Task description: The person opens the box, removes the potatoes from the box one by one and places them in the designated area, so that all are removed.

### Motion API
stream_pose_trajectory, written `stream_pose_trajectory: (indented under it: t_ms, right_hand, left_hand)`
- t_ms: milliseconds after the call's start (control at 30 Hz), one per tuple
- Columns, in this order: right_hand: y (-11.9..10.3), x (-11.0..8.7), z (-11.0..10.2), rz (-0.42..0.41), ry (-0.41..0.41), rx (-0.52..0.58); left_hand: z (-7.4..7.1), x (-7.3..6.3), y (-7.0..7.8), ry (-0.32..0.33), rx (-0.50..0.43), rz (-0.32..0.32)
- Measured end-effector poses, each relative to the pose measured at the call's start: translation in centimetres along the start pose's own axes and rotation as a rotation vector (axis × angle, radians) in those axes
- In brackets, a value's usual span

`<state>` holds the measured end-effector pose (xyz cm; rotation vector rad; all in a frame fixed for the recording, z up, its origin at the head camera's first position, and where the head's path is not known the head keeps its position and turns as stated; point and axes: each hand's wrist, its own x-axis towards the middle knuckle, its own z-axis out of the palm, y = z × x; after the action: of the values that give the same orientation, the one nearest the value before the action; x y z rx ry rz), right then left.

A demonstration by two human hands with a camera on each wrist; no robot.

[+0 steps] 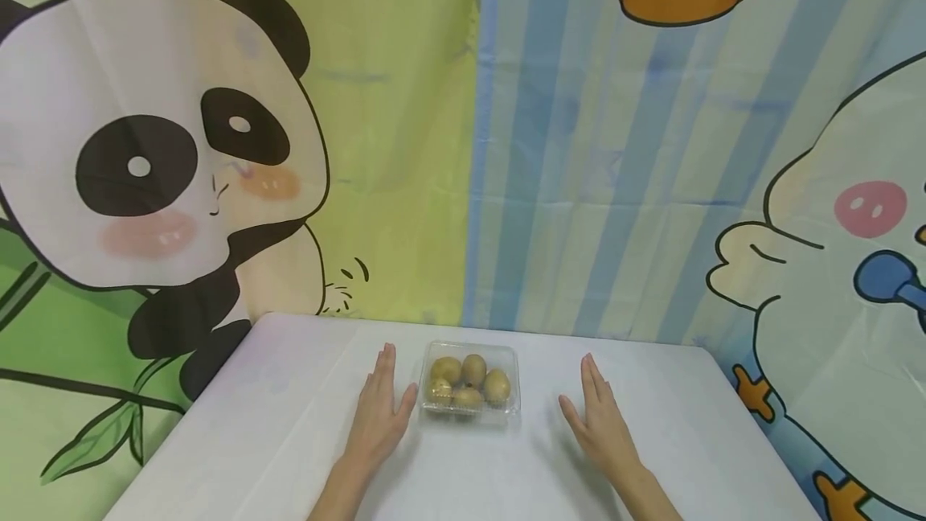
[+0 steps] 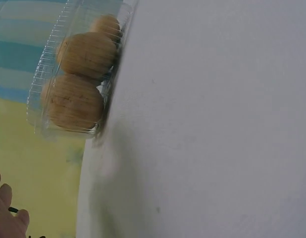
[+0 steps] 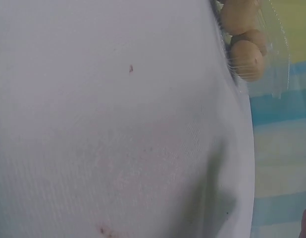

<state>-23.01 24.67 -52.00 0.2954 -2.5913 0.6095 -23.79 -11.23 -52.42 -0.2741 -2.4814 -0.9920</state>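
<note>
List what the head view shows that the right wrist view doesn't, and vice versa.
Only the head view: the left hand, the printed panda and the printed white bird.
Only the right wrist view: small brownish specks on the white tabletop.
Both: that tabletop, the clear container of fruit, the striped backdrop and at least part of the right hand.

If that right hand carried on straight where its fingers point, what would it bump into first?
Probably the striped curtain behind the table; the right hand points past the clear box rather than at it. How far back the curtain hangs is hard to judge.
</note>
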Motion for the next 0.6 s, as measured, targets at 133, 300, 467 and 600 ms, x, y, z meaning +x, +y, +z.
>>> stream_pose_trajectory:
  t_ms: [133, 300, 467, 600]
  right_hand:
    - [-0.5, -0.1, 0.5, 0.022, -0.034, 0.037]
    - [-1.1, -0.4, 1.5, 0.072, -0.068, 0.111]
    - [-1.7, -0.5, 2.5, 0.09, -0.089, 0.186]
    - [-1.9, -0.7, 3.1, 0.096, -0.11, 0.234]
  left_hand:
    - [0.7, -0.3, 0.1, -0.044, -0.062, 0.003]
    - [1.7, -0.3, 0.1, -0.073, -0.102, 0.013]
    - [2.3, -0.4, 0.1, -0.08, -0.153, -0.017]
    - [3.1, -0.5, 0.2, -0.107, -0.207, -0.063]
